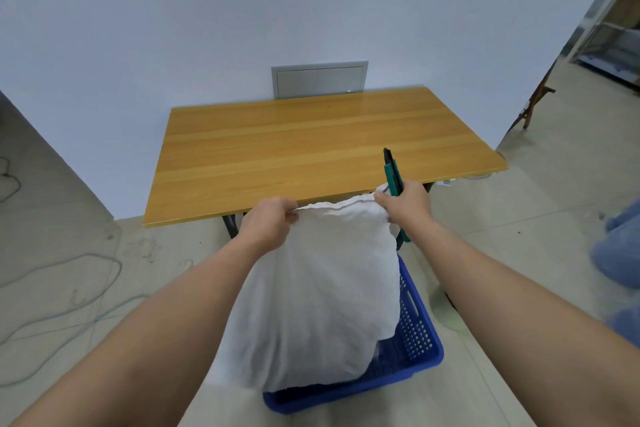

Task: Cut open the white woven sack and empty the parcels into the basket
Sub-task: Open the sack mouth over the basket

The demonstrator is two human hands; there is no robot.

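Note:
The white woven sack (pixel 318 295) hangs bulging over the blue perforated basket (pixel 415 333), its lower end down inside the basket. My left hand (pixel 268 224) pinches the sack's upper left corner. My right hand (pixel 407 206) grips the upper right corner together with a green and black utility knife (pixel 393 172), whose tip points up and away. The sack's top edge stretches taut between both hands. No parcels are visible; the sack hides most of the basket's inside.
A wooden table (pixel 311 149) stands just beyond the basket against the wall. Cables (pixel 69 288) lie on the floor at the left. A person in blue clothing (pixel 620 253) is at the right edge, with shelving (pixel 613 21) behind.

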